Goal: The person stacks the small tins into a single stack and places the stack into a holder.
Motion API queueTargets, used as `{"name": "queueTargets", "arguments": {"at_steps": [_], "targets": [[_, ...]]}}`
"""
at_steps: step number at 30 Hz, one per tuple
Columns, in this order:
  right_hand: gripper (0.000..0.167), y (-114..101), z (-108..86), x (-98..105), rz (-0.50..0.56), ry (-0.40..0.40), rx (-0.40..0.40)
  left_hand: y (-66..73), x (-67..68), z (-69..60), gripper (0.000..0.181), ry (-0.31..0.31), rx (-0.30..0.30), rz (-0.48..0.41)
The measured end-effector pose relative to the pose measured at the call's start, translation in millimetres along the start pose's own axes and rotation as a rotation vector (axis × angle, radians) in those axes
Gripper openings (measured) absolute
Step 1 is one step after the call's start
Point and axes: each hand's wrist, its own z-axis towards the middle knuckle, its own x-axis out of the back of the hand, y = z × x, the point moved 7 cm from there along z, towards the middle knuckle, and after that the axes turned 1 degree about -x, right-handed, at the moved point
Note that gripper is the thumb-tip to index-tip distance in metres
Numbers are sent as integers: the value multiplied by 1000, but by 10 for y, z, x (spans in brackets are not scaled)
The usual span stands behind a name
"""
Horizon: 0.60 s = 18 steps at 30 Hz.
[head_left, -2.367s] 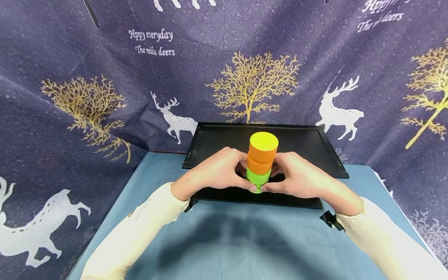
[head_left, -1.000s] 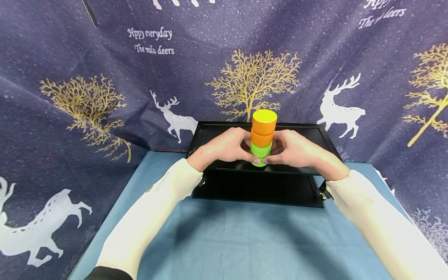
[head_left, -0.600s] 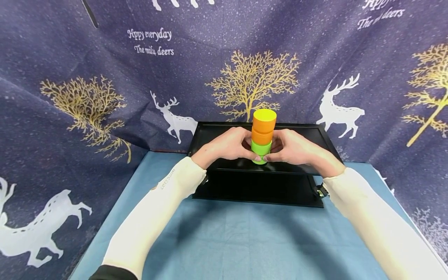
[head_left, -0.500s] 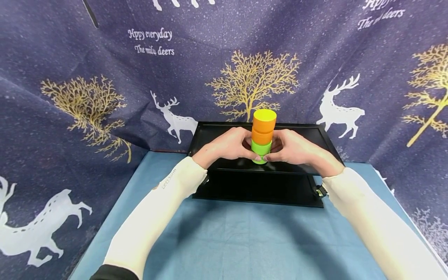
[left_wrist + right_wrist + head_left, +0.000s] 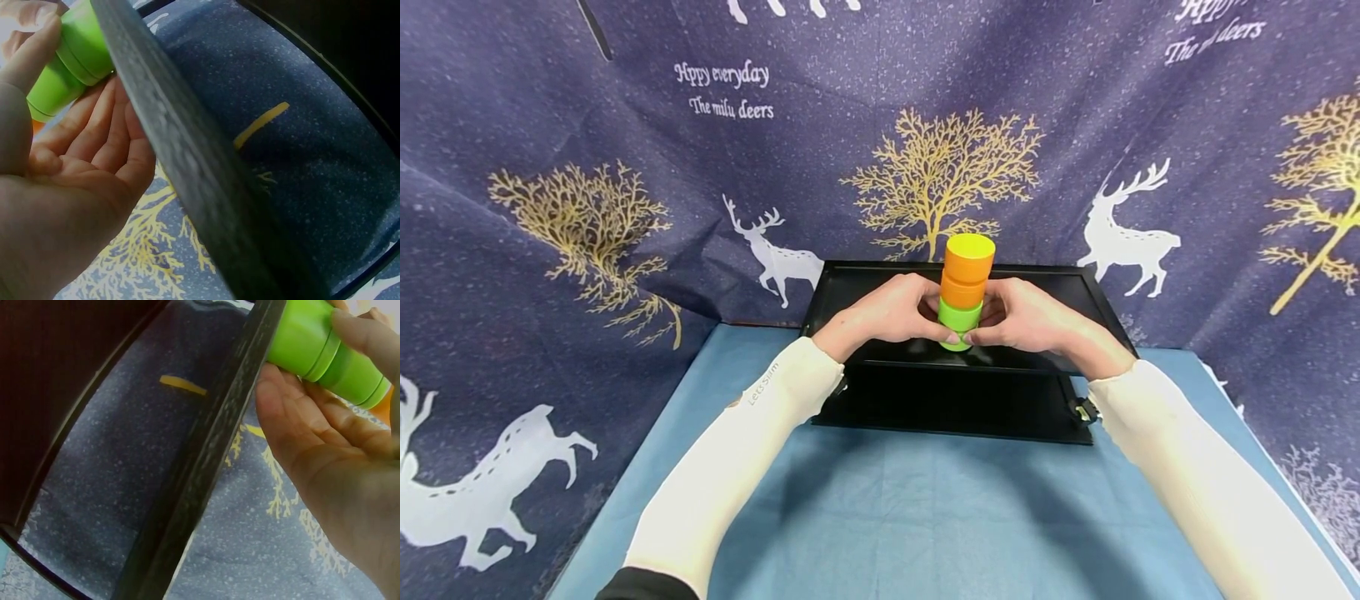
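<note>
An upright stack of plastic cups stands at the top tier of a black two-tier rack [image 5: 1060,296]. The lower cups are green [image 5: 960,317]; the upper ones are orange [image 5: 964,292] with a yellow top [image 5: 971,246]. The topmost orange cup sits slightly off to the right. My left hand [image 5: 891,310] grips the stack from the left, its thumb on the lowest green cup. From the right, my right hand [image 5: 1033,317] holds it likewise, the thumbs almost meeting in front. Both wrist views show green cups [image 5: 84,47] [image 5: 306,337] between thumb and fingers, by the rack's edge.
Below and in front is the rack's lower tier [image 5: 955,404]. A blue cloth [image 5: 910,508] covers the table before it. Behind hangs a dark blue curtain [image 5: 820,167] printed with deer and trees.
Both hands have carried the stack up and back from in front of the rack to its top tier. In the last half second the topmost orange cup has shifted slightly right.
</note>
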Motion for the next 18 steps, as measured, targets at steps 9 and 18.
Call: {"name": "queueTargets", "arguments": {"at_steps": [9, 18], "targets": [[46, 24, 1, -8, 8, 7, 3, -1, -7, -6, 44, 4, -4, -5], [45, 7, -14, -12, -11, 13, 15, -16, -21, -10, 45, 5, -4, -13]]}}
